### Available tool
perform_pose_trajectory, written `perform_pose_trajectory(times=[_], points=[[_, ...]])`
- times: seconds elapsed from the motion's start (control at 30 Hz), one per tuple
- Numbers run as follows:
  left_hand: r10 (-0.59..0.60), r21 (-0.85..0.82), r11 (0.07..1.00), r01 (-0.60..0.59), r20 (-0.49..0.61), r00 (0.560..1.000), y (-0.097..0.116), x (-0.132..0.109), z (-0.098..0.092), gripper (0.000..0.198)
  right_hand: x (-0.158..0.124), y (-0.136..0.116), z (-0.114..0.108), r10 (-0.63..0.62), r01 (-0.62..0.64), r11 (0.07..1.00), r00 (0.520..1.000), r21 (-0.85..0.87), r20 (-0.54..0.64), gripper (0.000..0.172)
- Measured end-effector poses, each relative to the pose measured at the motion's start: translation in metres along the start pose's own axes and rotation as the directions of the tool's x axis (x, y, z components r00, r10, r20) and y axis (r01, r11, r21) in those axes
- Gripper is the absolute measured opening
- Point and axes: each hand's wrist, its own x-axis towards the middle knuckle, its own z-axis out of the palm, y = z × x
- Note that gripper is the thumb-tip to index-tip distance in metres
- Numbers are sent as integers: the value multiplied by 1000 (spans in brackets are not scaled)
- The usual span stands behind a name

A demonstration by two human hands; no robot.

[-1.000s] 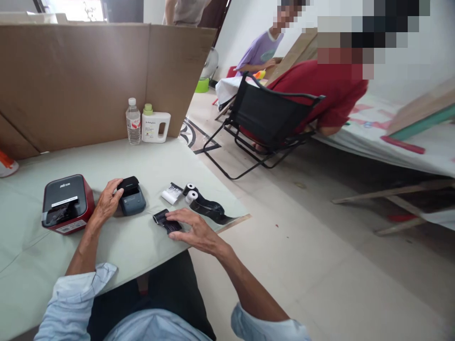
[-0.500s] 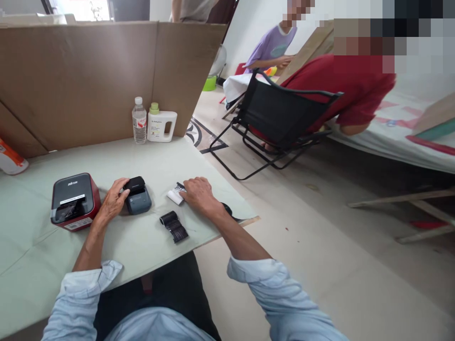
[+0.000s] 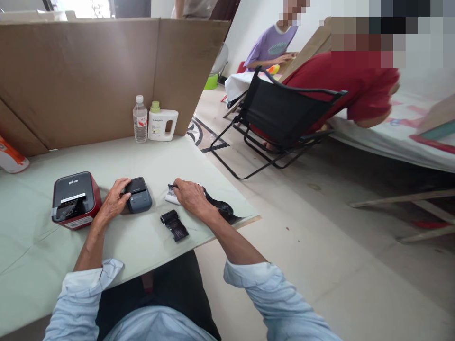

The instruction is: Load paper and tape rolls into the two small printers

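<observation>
My left hand (image 3: 113, 201) rests against the left side of a small grey-blue printer (image 3: 138, 194), fingers curled round its edge. My right hand (image 3: 190, 195) lies palm down over the small rolls on the table, its fingers bent and touching a white printed roll (image 3: 171, 195). A black strip of unrolled ribbon (image 3: 222, 209) trails out to the right from under that hand. A black roll with a loose end (image 3: 173, 224) lies alone in front, between my arms. A red and black label printer (image 3: 75, 200) stands to the left of my left hand.
A water bottle (image 3: 140, 120) and a white jug (image 3: 162, 123) stand before a cardboard screen (image 3: 92, 76). The pale green table (image 3: 149, 161) ends in an edge at right. A black folding chair (image 3: 280, 118) and two people sit beyond.
My right hand left the black roll in front and reached forward to the white roll and ribbon. The left hand stayed on the small printer, whose lid now looks shut.
</observation>
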Motion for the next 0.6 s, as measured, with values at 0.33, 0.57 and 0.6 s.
perform_pose_trajectory(times=[0.33, 0.57, 0.6], points=[[-69, 14, 998, 68, 40, 997, 9, -1, -3, 52, 6, 14, 17, 48, -31, 938, 998, 346, -40, 18], [-65, 28, 998, 64, 30, 997, 9, -1, -1, 54, 8, 16, 25, 20, 126, 542, 987, 831, -162, 21], [-66, 26, 998, 65, 28, 997, 9, -1, 0, 54, 8, 14, 25, 19, 111, 480, 990, 870, -136, 24]])
